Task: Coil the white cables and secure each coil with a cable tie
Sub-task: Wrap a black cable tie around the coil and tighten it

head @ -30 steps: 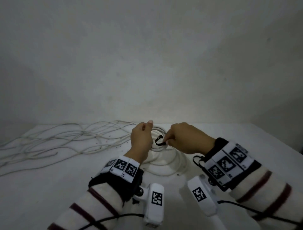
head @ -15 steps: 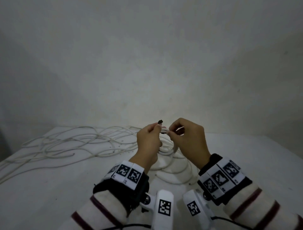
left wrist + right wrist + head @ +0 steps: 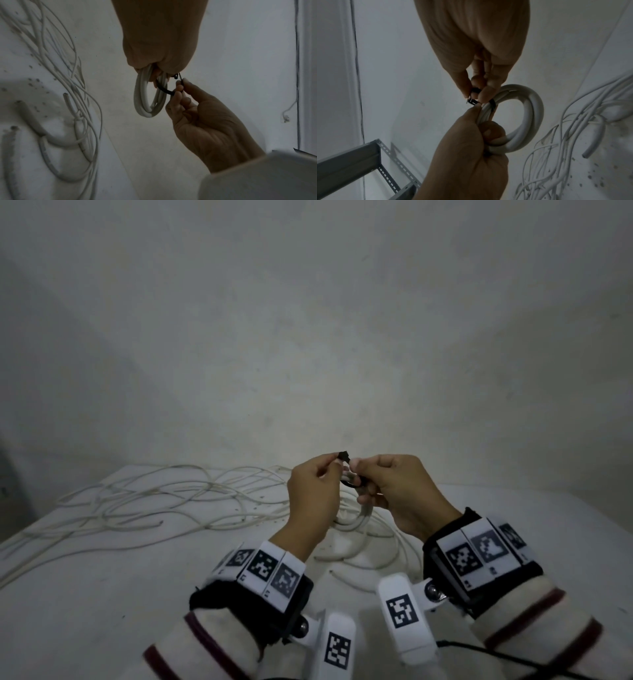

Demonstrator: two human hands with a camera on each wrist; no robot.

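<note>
A small coil of white cable hangs in the air above the white table. My left hand grips one side of the coil, fingers curled round its strands. A black cable tie loops round the coil beside that grip. My right hand pinches the tie between thumb and fingertips, right next to the left hand. In the head view the tie's black head sticks up between the two hands, and the hands hide most of the coil.
A tangle of loose white cables spreads over the table's left and back. More cable loops lie under the hands. A grey perforated metal frame stands off the table's side. A plain wall rises behind.
Both hands have risen from the table with the coil and drawn together. The tie, held as an open loop by the right hand before, now sits round the coil.
</note>
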